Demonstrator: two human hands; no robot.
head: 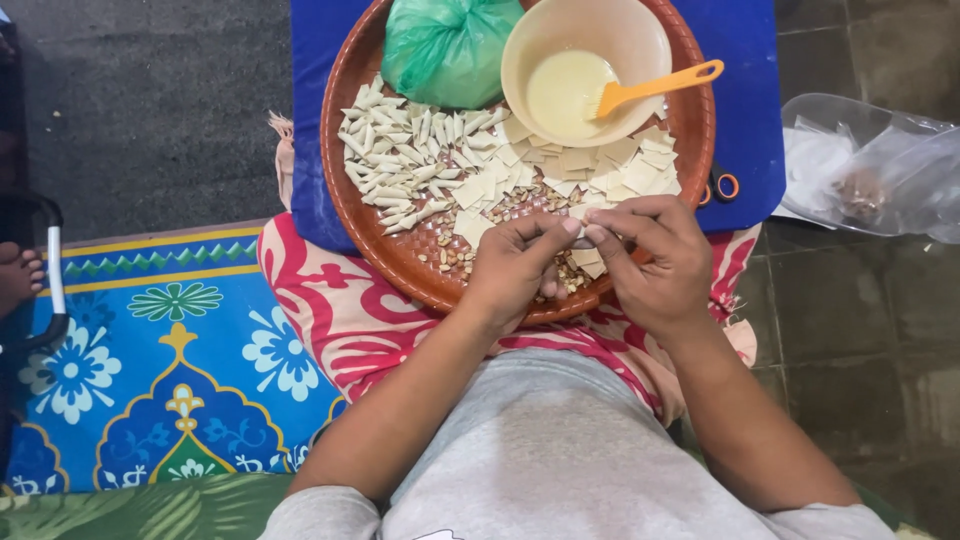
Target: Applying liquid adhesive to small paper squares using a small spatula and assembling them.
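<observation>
A round brown woven tray point(400, 250) rests on my lap. My left hand point(515, 265) and my right hand point(650, 260) meet over its near edge and pinch a small pale dough wrapper point(584, 242) between their fingertips. Rolled pastry pieces point(400, 160) lie in a heap on the tray's left side. Flat square wrappers point(600, 170) are spread across the middle and right. Loose peanuts point(455, 255) are scattered near my left hand. A beige bowl point(600, 30) with pale liquid holds an orange brush point(660, 85).
A green plastic bag point(445, 45) sits at the tray's far side. Under the tray lies a blue cloth point(745, 130) with orange-handled scissors point(720, 187). Clear plastic bags point(870, 165) lie on the tiled floor at right. A patterned blue mat point(160, 370) is at left, with another person's foot point(18, 275).
</observation>
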